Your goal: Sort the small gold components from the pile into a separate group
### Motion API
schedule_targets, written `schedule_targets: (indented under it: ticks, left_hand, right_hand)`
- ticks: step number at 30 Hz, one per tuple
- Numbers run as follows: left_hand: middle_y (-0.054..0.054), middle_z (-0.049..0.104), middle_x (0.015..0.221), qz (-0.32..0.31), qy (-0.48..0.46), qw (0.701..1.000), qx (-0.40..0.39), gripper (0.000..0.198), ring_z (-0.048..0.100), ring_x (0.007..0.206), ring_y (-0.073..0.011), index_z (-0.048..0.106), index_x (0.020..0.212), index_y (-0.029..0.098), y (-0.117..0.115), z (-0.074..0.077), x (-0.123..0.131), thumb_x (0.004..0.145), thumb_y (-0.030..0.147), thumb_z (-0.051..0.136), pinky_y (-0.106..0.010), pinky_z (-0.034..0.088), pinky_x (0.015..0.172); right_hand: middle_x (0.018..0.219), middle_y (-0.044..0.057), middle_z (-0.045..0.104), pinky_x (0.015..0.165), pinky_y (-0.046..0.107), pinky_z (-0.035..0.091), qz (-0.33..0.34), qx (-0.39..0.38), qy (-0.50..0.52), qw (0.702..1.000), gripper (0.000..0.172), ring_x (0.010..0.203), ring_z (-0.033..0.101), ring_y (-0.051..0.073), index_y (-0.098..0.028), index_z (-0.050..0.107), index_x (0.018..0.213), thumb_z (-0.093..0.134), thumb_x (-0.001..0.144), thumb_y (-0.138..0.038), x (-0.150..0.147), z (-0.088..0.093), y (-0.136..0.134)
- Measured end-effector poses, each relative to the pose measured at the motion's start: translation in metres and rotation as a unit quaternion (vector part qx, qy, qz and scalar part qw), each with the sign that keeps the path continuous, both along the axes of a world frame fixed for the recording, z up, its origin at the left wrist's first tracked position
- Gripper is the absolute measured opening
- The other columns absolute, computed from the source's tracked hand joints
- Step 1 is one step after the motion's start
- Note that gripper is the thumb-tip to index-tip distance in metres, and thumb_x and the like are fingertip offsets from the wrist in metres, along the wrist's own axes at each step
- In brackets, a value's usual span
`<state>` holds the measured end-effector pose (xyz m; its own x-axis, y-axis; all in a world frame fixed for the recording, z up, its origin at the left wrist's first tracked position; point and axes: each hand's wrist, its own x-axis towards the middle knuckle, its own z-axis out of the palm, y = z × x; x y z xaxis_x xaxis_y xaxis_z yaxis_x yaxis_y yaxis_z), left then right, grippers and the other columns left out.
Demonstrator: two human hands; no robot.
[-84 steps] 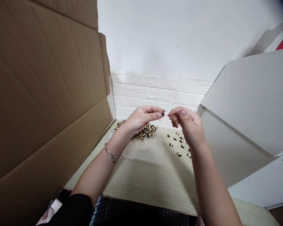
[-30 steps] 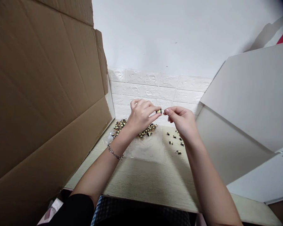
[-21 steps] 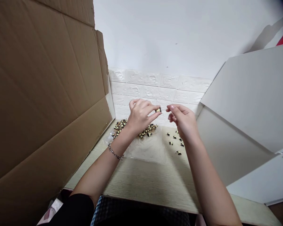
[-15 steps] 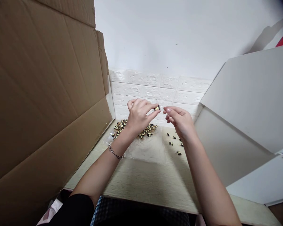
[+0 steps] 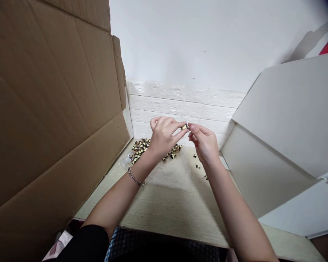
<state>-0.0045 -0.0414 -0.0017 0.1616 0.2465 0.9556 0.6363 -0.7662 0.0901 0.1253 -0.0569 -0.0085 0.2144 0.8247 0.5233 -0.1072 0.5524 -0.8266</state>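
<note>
My left hand [image 5: 165, 134] pinches a small transformer [image 5: 184, 126], yellow-wrapped with black ends and pins, between thumb and index finger. At its right end, the thumb and index finger of my right hand [image 5: 205, 140] are closed on the edge of the same part; exactly what they grip there is too small to make out. Below and behind my left hand lies a pile of similar transformers [image 5: 139, 148] on a clear plastic bag [image 5: 169, 174]. A few more transformers [image 5: 198, 166] lie apart on the table, partly hidden by my right hand and forearm.
A tall cardboard sheet [image 5: 57, 109] walls off the left side. White panels [image 5: 273, 145] stand on the right, and a white brick-patterned wall [image 5: 166, 92] closes the back. The pale wooden table [image 5: 166, 211] ends near my body.
My right hand has moved left and met the transformer, closing its fingertips at the right end. My left hand has shifted slightly right, still holding the part.
</note>
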Motion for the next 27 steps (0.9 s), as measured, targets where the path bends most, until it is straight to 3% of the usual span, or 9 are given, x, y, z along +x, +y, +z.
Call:
schedule_targets:
  ticks: [13,27]
  left_hand:
    - [0.001,0.061,0.072,0.006,0.010,1.000,0.015,0.020,0.051,0.078,-0.0139,0.062,0.085,0.025,-0.0006,-0.0016,0.0021,0.078,0.040,0.050,-0.035,0.024,0.083]
    - [0.002,0.061,0.072,0.008,0.000,0.999,0.044,0.018,0.052,0.078,-0.0127,0.062,0.084,0.025,-0.0008,-0.0022,0.0023,0.077,0.039,0.052,-0.033,0.025,0.082]
  right_hand:
    - [0.061,-0.002,0.054,0.052,0.021,0.035,-0.007,0.021,0.053,0.998,0.015,0.053,0.041,0.006,-0.019,0.064,0.068,0.062,0.064,-0.033,-0.0045,0.0004,-0.0025]
    - [0.057,-0.003,0.053,0.051,0.021,0.034,-0.023,0.006,0.062,0.998,0.015,0.051,0.041,0.005,-0.017,0.063,0.062,0.063,0.063,-0.032,-0.0037,0.0007,-0.0012]
